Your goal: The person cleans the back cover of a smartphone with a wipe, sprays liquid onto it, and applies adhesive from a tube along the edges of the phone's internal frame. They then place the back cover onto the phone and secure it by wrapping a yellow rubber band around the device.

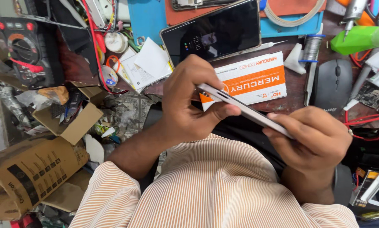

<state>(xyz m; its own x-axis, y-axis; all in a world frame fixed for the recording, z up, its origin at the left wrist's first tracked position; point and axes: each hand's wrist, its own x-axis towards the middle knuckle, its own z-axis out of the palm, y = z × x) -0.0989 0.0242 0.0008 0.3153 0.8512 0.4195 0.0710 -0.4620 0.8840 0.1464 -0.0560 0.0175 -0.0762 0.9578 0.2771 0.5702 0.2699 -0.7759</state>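
Both hands hold 1 slim silver phone (244, 110) edge-on above the lap: left hand (189, 105) pinching its upper end, right hand (314, 141) pinching the lower end. Phone looks closed, no parts visibly off. Orange-white rectangular box (250, 82) lies on the tabletop (297, 86) behind; brown cardboard carton (26, 173) lower left.

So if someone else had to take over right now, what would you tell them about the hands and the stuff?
Left hand: grips one end of the thin silver phone, thumb on its edge.
Right hand: holds the other end, fingers along the edge.
The phone is held edge-on in the air above the lap, in front of the orange and white box on the bench.
Another phone lies on the bench with its screen lit, a black mouse to the right.
Done: phone picked up in both hands. Whether it is opened cannot be told.
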